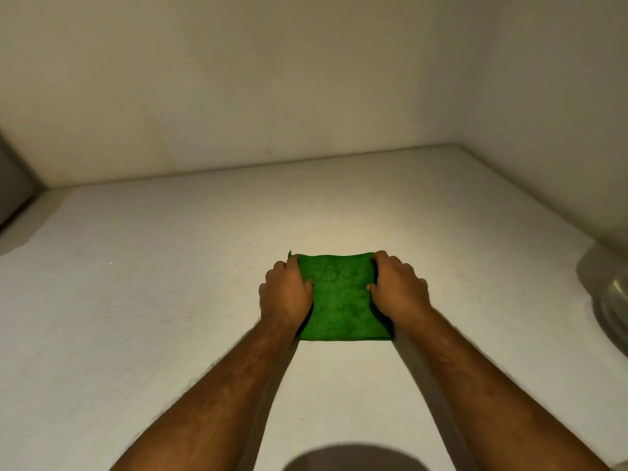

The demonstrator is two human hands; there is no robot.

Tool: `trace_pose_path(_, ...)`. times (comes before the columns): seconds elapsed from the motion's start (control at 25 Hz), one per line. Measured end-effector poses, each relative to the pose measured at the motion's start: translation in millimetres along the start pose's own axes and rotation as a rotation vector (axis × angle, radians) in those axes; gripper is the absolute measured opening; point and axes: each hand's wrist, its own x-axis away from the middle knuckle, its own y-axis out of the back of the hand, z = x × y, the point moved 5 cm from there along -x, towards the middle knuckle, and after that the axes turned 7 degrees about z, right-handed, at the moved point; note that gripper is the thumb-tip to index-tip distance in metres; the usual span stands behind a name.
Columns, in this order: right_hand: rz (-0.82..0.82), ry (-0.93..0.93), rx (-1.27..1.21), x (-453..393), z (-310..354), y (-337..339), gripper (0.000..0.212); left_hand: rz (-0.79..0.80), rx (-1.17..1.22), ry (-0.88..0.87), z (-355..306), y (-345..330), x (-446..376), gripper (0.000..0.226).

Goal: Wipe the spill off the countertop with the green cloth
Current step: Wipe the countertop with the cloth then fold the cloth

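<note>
A folded green cloth (339,295) lies flat on the white countertop (153,300), roughly square. My left hand (285,294) grips its left edge, fingers curled over the far left corner. My right hand (396,288) grips its right edge the same way. Both thumbs rest on top of the cloth. No spill is visible on the bare surface around the cloth; anything under the cloth is hidden.
Plain walls close the countertop at the back (272,96) and at the right. A shiny metal vessel (611,300) sits at the right edge. A grey object (13,185) stands at the far left. A round dark shadow (353,458) falls at the near edge.
</note>
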Motion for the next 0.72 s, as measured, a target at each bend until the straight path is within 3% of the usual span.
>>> trace_pose_path(0.12, -0.015, 0.069, -0.005, -19, -20, 11, 0.029, -0.018, -0.016, -0.029, -24, -21, -14, 0.039)
trace_pose_path(0.2, -0.019, 0.144, 0.014, -34, -29, 16, 0.030, 0.015, 0.013, -0.017, -37, -31, -31, 0.030)
trace_pose_path(0.48, -0.057, 0.151, 0.029, -114, -55, 39, 0.025, -0.048, -0.171, -0.032, -101, -55, -97, 0.035)
trace_pose_path(0.6, -0.148, 0.239, -0.179, -134, -66, 54, 0.029, -0.134, 0.047, -0.074, -122, -56, -113, 0.038)
trace_pose_path(0.72, -0.227, 0.317, -0.339, -144, -74, 59, 0.059, -0.250, 0.305, -0.208, -136, -50, -117, 0.060)
